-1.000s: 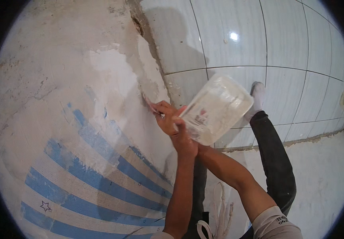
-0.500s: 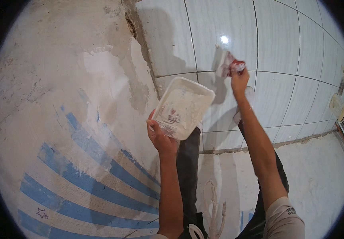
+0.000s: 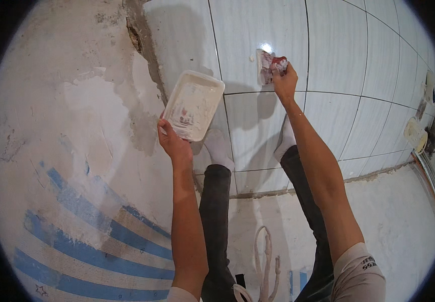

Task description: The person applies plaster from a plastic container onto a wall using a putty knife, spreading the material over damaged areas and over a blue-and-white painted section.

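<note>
My left hand (image 3: 174, 140) grips the near left edge of a shallow white tray (image 3: 218, 86), thumb over the rim. White paste (image 3: 197, 108) is smeared across its bottom, with a few reddish spots showing through. Farther off, to the right, my right hand (image 3: 284, 83) is closed around the red, paste-covered handle of a putty knife (image 3: 265, 68). Its broad, smeared blade is over a pale tile (image 3: 258, 25); I cannot tell if it touches. A small white dab lies on the tile to the left of the blade.
My socked feet (image 3: 219, 148) stand on the tiles. To the left is a patched wall (image 3: 81, 100) with blue-striped covering (image 3: 96, 251). A whitish looped cord (image 3: 264, 256) hangs between my legs. A pale container (image 3: 416, 135) and thin pipes (image 3: 431, 186) are at the far right.
The tray has moved left and slightly up in the picture with my left hand. My right hand and putty knife have shifted left and farther away. The whole view has also shifted.
</note>
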`<state>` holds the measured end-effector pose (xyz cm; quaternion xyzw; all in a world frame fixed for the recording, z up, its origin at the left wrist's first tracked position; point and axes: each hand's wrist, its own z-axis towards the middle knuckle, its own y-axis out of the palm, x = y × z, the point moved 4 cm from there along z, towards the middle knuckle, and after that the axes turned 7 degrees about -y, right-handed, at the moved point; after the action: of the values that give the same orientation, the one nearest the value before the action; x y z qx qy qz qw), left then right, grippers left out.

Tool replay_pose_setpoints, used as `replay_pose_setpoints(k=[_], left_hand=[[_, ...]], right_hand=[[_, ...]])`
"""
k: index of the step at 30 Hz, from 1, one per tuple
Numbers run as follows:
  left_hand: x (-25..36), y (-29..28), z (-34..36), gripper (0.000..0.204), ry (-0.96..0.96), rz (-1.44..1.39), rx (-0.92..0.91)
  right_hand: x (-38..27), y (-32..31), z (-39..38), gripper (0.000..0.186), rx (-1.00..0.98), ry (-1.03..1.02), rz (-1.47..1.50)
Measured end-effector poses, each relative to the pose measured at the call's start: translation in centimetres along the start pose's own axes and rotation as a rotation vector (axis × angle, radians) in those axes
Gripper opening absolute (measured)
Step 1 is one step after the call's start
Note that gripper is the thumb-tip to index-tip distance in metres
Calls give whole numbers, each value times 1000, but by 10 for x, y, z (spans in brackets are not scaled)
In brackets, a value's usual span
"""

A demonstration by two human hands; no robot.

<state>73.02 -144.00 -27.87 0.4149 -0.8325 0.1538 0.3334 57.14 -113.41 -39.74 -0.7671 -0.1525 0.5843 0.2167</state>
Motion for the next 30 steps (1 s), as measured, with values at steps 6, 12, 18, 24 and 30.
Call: replay_pose_setpoints(k=[6, 12, 18, 24, 30], left_hand=[[4, 2, -8, 64, -1, -28, 20], [12, -10, -34, 71, -47, -9, 10], [42, -7, -98, 67, -128, -6, 47], [42, 6, -148, 69, -156, -52, -79], [41, 21, -98, 65, -153, -8, -63]], right_hand=[[-17, 21, -4, 29, -13, 28, -3], [-39, 52, -36, 21, -421, 200, 527], [-85, 53, -102, 21, -692, 280, 605], [-114, 69, -141, 22, -528, 344, 743], [-61, 46, -96, 18, -196, 402, 613]])
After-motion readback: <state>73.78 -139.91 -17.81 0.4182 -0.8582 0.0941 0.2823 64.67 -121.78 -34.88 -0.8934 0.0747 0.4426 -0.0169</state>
